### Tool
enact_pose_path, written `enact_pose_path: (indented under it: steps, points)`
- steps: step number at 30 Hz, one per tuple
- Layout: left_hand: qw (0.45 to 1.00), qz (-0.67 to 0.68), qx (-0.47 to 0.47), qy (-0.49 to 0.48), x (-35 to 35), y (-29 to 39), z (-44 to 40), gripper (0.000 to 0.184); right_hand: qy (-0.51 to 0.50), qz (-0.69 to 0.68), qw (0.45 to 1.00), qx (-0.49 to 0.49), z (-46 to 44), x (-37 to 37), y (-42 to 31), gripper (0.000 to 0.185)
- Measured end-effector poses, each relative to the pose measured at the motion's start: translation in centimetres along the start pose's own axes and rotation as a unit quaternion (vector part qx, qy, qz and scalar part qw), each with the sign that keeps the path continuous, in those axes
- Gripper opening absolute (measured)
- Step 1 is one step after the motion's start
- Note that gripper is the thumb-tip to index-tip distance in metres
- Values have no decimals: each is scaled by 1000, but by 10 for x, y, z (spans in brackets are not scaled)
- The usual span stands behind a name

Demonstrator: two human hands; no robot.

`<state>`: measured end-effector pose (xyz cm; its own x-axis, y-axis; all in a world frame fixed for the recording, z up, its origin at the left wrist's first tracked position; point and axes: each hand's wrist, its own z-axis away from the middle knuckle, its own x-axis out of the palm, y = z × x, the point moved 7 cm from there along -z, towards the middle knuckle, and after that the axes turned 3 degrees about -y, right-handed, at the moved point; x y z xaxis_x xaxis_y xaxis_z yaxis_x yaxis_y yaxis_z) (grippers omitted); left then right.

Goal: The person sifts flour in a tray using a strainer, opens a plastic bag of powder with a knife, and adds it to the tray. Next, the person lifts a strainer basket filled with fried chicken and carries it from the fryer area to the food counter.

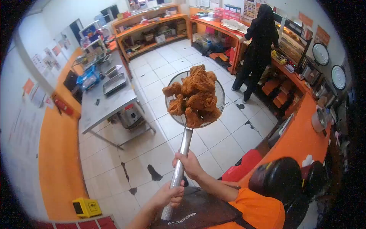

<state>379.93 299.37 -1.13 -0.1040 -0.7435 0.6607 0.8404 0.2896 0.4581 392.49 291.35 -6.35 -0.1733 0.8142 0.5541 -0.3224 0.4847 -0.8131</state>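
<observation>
Several pieces of brown fried chicken [198, 93] lie heaped in the round wire basket of a long-handled strainer [176, 121], held out over the tiled floor. My left hand [167, 197] is closed around the lower, dimpled part of the metal handle. Higher on the same handle, nearer the basket, my right hand [189, 165] is wrapped round it. The chicken hides most of the mesh.
A steel table [110, 105] with metal trays [114, 83] stands at the left. Along the right runs an orange counter [293, 133]. A person in black [257, 53] stands by a display case [291, 44]. Orange shelves [152, 23] line the back.
</observation>
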Motion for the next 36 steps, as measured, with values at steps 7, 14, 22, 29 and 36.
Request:
enact_pose_path:
  steps: [7,14,22,29,36]
  points:
    - [995,-28,-79,-58,-28,209,-128,25,98,-4,993,-64,-202,-50,-93,14]
    - [992,-77,-90,-36,2,374,-277,29,93,18,993,-76,-369,-142,-202,16]
    - [997,-40,-55,-39,-11,568,-409,24,69,10,995,-75,-587,-186,-284,15]
    - [995,-80,-57,-28,-15,744,-529,24,73,-2,992,-108,-782,-238,-362,14]
    - [989,-112,-73,-56,24,893,-667,23,116,-15,983,-142,-927,-327,-463,18]
